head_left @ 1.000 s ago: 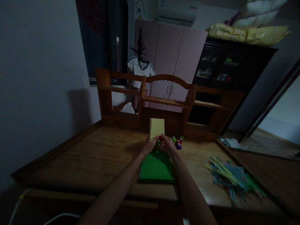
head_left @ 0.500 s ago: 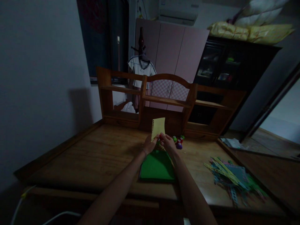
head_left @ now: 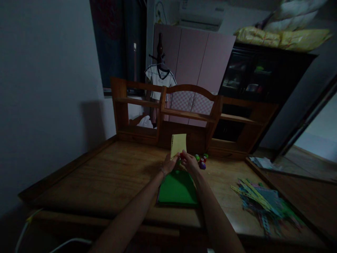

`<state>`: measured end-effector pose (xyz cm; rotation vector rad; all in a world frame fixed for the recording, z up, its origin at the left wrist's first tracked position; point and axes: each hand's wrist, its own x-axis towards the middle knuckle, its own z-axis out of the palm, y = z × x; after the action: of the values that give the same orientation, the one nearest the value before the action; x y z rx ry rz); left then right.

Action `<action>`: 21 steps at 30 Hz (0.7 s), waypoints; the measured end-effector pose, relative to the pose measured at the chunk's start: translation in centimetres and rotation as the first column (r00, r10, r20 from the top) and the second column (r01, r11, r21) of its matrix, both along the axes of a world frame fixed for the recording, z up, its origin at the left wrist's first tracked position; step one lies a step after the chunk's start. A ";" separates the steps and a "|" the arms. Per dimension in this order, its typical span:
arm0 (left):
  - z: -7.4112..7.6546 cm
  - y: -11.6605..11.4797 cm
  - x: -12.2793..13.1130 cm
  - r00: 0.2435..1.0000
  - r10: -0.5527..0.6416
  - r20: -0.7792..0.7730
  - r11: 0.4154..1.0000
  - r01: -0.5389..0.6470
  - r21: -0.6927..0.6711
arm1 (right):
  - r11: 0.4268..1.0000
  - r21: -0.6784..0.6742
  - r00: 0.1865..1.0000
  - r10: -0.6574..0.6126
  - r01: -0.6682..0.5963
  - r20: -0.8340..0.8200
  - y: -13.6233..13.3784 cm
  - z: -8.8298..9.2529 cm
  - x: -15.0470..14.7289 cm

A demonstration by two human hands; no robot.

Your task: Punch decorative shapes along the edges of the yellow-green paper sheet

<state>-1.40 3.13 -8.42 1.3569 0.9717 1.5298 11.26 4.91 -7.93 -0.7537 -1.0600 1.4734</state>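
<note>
A pale yellow sheet of paper [head_left: 179, 143] with a row of holes down its left edge stands upright over the desk. My left hand [head_left: 167, 164] is closed on its lower left corner. Close by, at the lower right of the sheet, my right hand [head_left: 190, 163] has its fingers pinched around a small red piece [head_left: 181, 155], whose shape is partly hidden. Beneath both hands lies a green rectangular pad or stack of sheets [head_left: 178, 191]. Just right of my right hand sit several small green, red and purple figures with big eyes [head_left: 202, 164].
Cut paper strips and scraps [head_left: 259, 200] in yellow, blue and green are heaped on the right of the wooden desk [head_left: 113, 172]. A wooden shelf unit [head_left: 189, 113] rises along the back edge. A white cable [head_left: 71, 241] hangs at the lower left.
The view has shifted slightly. Both hands keep nearly the same pose, with the yellow sheet and the red piece still held.
</note>
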 end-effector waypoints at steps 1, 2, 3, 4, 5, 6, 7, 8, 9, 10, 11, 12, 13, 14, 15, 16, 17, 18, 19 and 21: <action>0.0 0.0 0.0 1.000 -0.008 0.006 1.000 0.008 0.005 | 1.000 -0.007 1.000 -0.008 0.008 -0.002 0.0 0.0 0.0; 0.0 0.0 0.0 1.000 -0.017 0.008 1.000 0.017 0.011 | 1.000 -0.011 1.000 -0.016 0.016 -0.003 0.0 0.0 0.0; 0.0 0.0 0.0 1.000 -0.023 0.007 1.000 0.023 0.016 | 1.000 -0.014 1.000 -0.020 0.020 -0.003 0.0 0.0 0.0; 0.1 0.0 -0.1 1.000 -0.029 0.002 0.999 0.029 0.017 | 1.000 -0.013 1.000 -0.017 0.017 -0.005 -0.1 0.1 0.0; 0.1 -0.1 -0.1 0.999 -0.033 -0.001 0.999 0.033 0.013 | 1.000 -0.009 1.000 -0.011 0.011 -0.008 -0.2 0.2 0.0; 0.1 -0.1 -0.1 0.999 -0.039 -0.001 0.999 0.039 0.009 | 1.000 -0.004 1.000 -0.004 0.004 -0.014 -0.4 0.4 0.0; 0.1 -0.1 -0.1 0.999 -0.044 0.001 0.999 0.044 0.004 | 1.000 0.002 1.000 0.006 -0.006 -0.018 -0.5 0.5 0.0; 0.2 -0.2 -0.1 0.999 -0.047 0.007 0.999 0.047 -0.001 | 1.000 0.005 1.000 0.014 -0.014 -0.021 -0.6 0.6 0.0; 0.2 -0.2 -0.1 0.999 -0.045 0.017 0.999 0.045 -0.005 | 1.000 0.005 1.000 0.018 -0.018 -0.022 -0.7 0.7 0.1; 0.2 -0.2 0.0 0.999 -0.038 0.031 0.999 0.039 -0.007 | 1.000 0.005 1.000 0.019 -0.019 -0.020 -0.8 0.8 0.1; 0.2 -0.2 0.0 0.998 -0.030 0.047 1.000 0.030 -0.008 | 1.000 0.005 1.000 0.019 -0.019 -0.016 -0.8 0.8 0.1; 0.2 -0.2 0.1 0.998 -0.025 0.060 1.000 0.025 -0.007 | 1.000 0.007 1.000 0.014 -0.014 -0.013 -0.8 0.8 0.1; 0.2 -0.2 0.2 0.997 -0.026 0.069 1.000 0.027 -0.006 | 1.000 0.010 1.000 0.004 -0.003 -0.011 -0.8 0.8 0.1; 0.2 -0.2 0.3 0.997 -0.033 0.071 0.999 0.034 -0.005 | 1.000 0.013 1.000 -0.007 0.007 -0.008 -0.8 0.8 0.1; 0.3 -0.3 0.4 0.997 -0.043 0.069 0.999 0.043 -0.007 | 1.000 0.018 1.000 -0.014 0.014 -0.005 -0.8 0.7 0.2; 0.3 -0.3 0.4 0.997 -0.049 0.066 0.999 0.050 -0.008 | 1.000 0.023 1.000 -0.015 0.015 -0.002 -0.8 0.7 0.2; 0.4 -0.4 0.4 0.997 -0.052 0.064 0.999 0.052 -0.009 | 1.000 0.026 1.000 -0.016 0.016 0.004 -0.8 0.8 0.2; 0.4 -0.4 0.5 0.997 -0.051 0.062 0.999 0.052 -0.013 | 1.000 0.026 1.000 -0.016 0.016 0.012 -0.9 0.8 0.2; 0.5 -0.5 0.5 0.997 -0.049 0.062 0.999 0.051 -0.020 | 1.000 0.024 1.000 -0.019 0.018 0.022 -0.9 0.9 0.2; 0.5 -0.6 0.4 0.997 -0.050 0.058 0.998 0.053 -0.041 | 0.999 0.017 0.999 -0.035 0.034 0.041 -1.1 1.0 0.2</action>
<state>-0.99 2.58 -7.95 1.2917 0.9218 1.4935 11.49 3.86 -6.89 -0.7902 -1.0839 1.4237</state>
